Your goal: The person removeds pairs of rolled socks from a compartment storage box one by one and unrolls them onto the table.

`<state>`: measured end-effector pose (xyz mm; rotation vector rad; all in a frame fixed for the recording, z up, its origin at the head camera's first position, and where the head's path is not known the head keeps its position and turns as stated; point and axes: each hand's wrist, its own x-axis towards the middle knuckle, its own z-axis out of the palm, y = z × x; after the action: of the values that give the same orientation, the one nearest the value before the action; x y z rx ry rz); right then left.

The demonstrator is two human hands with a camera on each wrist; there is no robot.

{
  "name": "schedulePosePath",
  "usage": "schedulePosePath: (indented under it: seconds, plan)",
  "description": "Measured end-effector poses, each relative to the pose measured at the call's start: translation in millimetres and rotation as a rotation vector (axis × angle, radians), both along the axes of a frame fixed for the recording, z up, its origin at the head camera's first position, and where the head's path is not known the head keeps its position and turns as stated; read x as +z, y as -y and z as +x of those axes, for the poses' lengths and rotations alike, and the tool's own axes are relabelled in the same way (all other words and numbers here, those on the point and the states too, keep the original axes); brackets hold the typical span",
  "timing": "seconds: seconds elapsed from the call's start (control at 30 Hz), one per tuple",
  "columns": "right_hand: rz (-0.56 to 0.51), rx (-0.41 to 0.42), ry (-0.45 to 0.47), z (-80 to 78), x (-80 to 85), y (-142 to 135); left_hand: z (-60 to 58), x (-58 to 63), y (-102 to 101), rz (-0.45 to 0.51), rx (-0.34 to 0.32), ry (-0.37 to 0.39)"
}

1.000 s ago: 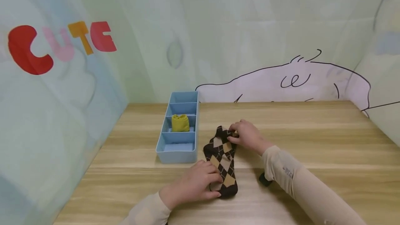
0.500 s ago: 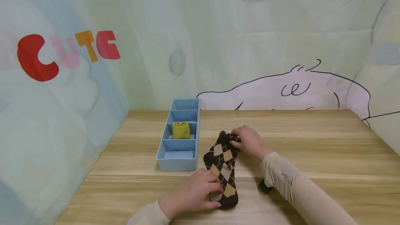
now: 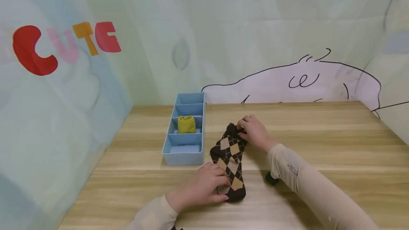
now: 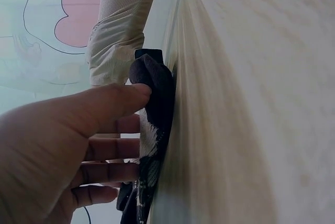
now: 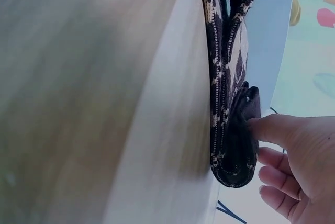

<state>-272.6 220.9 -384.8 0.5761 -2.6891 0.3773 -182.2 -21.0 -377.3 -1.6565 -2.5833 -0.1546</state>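
Observation:
A black and tan argyle sock lies lengthwise on the table, its far cuff folded over into a dark bunch. My right hand is at that far end; in the right wrist view the thumb presses on the folded layers, with the other fingers curled behind. At the near end, my left hand rests on the sock's left side. The left wrist view shows its thumb on the dark end and its other fingers fairly straight along the patterned cloth.
Left of the sock stands a light blue divided box with several compartments. A rolled yellow cloth sits in one of them. The wooden table meets a printed curtain behind and at the left.
My right hand and the sock's cuff have shifted slightly away from me, and the cuff now bunches more. My left hand stays at the near end. The head view tilted a little.

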Motion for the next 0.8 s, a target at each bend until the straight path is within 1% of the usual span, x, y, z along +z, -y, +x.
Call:
schedulePosePath:
  seconds: [0.17, 0.43, 0.6, 0.8]
  plan:
    - [0.037, -0.014, 0.036, -2.1, 1.4, -2.2, -1.6, 1.2, -0.8, -0.003, -0.009, 0.005]
    - [0.098, -0.031, 0.084, -2.1, 3.2, -2.9, -2.8, 0.5, -0.5, -0.004, -0.002, -0.006]
    - [0.157, -0.027, 0.090, -2.6, 2.8, -2.6, -2.3, -0.2, 0.3, -0.009, -0.003, -0.013]
    - [0.189, -0.026, 0.109, -4.1, 2.3, -2.5, -0.9, -0.7, 0.5, -0.008, -0.003, -0.012]
